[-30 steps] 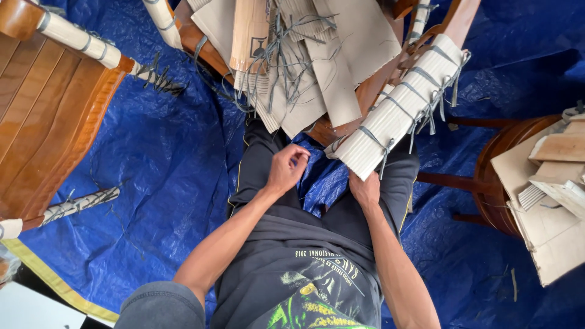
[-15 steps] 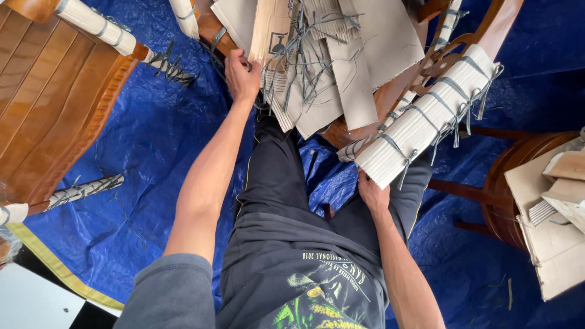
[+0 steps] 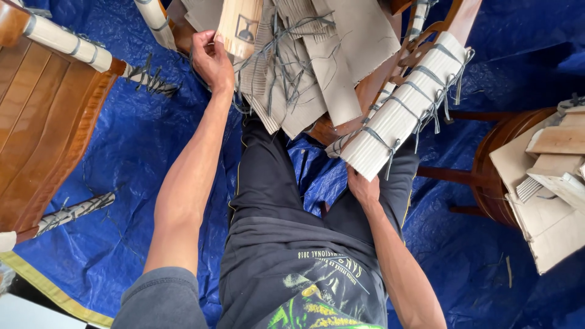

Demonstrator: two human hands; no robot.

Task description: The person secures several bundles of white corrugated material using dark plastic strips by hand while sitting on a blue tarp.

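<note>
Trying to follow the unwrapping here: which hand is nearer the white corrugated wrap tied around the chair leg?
Right. The right hand sits just under the lower end of the white corrugated wrap, touching or nearly so. The left hand is far off to the left, gripping cardboard pieces.

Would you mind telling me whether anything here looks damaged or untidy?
Yes: the cardboard pieces by the left hand are torn and ragged, with grey strings hanging loose in a tangle. The wrapped chair leg above the right hand looks neatly tied.
</note>
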